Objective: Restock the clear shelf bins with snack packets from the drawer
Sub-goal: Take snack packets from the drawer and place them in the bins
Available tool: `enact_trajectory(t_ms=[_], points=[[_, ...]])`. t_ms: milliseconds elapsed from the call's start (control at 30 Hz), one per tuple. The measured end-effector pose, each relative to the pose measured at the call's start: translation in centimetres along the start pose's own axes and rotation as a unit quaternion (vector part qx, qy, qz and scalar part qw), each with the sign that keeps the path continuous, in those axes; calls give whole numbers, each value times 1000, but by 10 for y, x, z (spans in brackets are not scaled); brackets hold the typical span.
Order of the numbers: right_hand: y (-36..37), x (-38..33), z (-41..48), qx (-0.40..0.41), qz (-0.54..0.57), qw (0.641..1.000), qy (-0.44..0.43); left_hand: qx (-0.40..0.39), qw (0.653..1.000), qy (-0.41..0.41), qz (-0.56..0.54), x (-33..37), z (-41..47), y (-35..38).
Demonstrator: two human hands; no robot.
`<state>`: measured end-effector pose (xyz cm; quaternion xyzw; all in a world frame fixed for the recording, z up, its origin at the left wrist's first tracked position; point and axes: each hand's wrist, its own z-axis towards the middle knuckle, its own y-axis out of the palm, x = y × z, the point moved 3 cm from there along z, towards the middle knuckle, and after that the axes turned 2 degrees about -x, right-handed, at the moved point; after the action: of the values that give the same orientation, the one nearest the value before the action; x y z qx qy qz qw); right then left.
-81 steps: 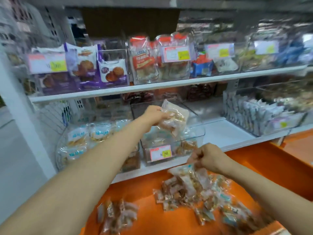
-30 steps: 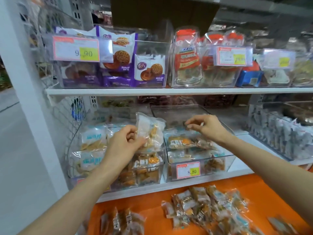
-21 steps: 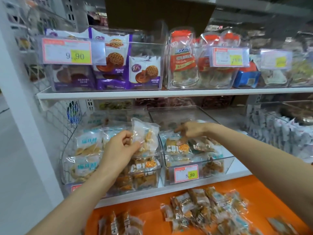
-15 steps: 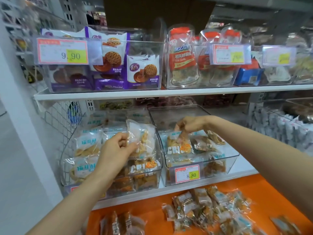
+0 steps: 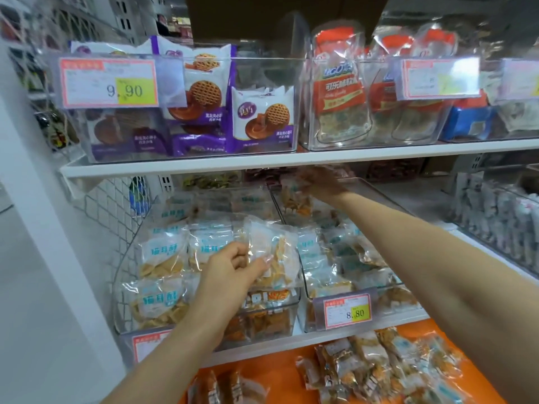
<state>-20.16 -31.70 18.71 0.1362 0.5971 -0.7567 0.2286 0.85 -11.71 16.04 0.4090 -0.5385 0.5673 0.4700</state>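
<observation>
Snack packet [image 5: 272, 255], clear-wrapped with pale golden pieces inside, is held upright over the front of the middle clear bin [image 5: 287, 309] on the lower shelf, just above the packets already lying there. The left hand [image 5: 233, 268] has it by the left edge, thumb and curled fingers pinching the wrapper, so most of the packet sticks out to the right of the fingers and hangs free.

Further back, the right hand [image 5: 320, 182] reaches deep into the neighbouring clear bin [image 5: 309, 316], the one with the 8.80 price label [image 5: 347, 312]. It is over a second packet [image 5: 294, 199] near the back wall. The hand is blurred, so I cannot tell whether its fingers grip that packet or only press it.

This looks like the placing step, with both hands at the bins and not at the stock. The next move probably calls for lowering the left packet into the middle bin and letting go so that it sits level with its neighbours, then going down for more.

Plenty is left: a heap of loose packets [image 5: 379, 371] lies in the orange drawer [image 5: 262, 371] below the shelf
</observation>
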Motion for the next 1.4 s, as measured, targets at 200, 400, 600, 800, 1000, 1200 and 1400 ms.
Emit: enact_trajectory(t_ms=[200,400,600,800,1000,1200,1400], points=[[31,10,15,-28,23,999,8,3,1000,22,1,0,2,-2],[38,26,24,44,84,995,32,-18,998,42,30,2,-2,0],[48,16,17,20,43,998,29,-43,997,56,3,6,-1,9],[-2,-11,-37,-54,68,994,71,-23,984,151,87,16,-8,10],[-34,-42,-153,-472,340,807,100,38,901,365,231,31,-13,20],[-42,-16,-154,-293,440,835,151,74,913,288,280,17,-3,12],[-50,2,-140,-179,391,889,156,45,965,143,215,11,2,7]])
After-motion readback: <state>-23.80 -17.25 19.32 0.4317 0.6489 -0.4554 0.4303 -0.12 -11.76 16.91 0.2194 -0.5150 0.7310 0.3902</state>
